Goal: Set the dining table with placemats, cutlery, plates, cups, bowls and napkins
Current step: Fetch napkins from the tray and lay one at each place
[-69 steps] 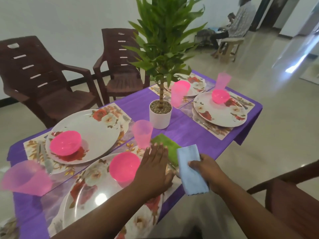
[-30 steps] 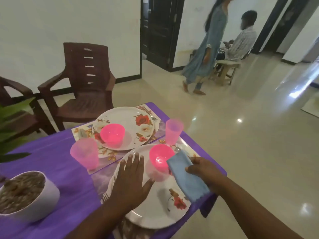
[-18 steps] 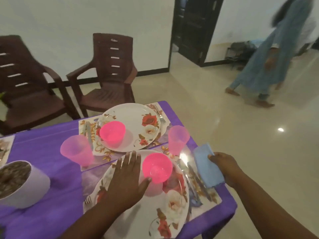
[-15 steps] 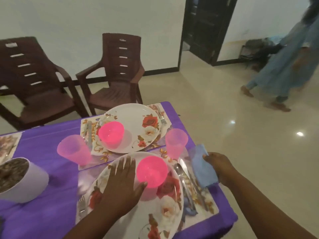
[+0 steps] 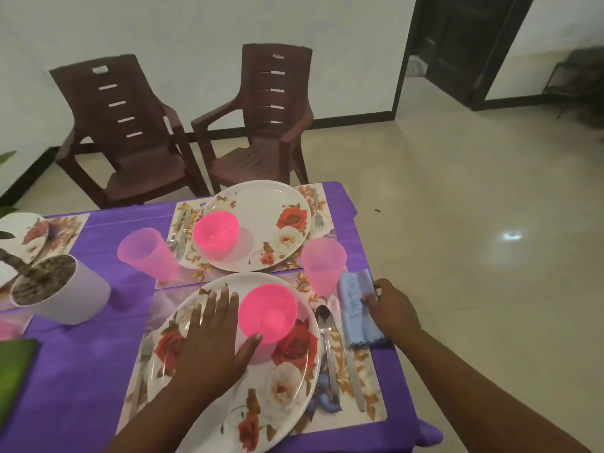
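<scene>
napkin step: right hand pinches the folded blue napkin onto the placemat edge beside the knife, left hand flat, fingers spread, on the floral plate; next, let go and square it

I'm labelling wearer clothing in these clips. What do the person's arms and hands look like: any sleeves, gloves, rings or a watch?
Both forearms are bare as far as the frame shows, with no sleeves in view. The left hand and right hand wear no gloves, and no rings, watch or bracelet show on them.
</scene>
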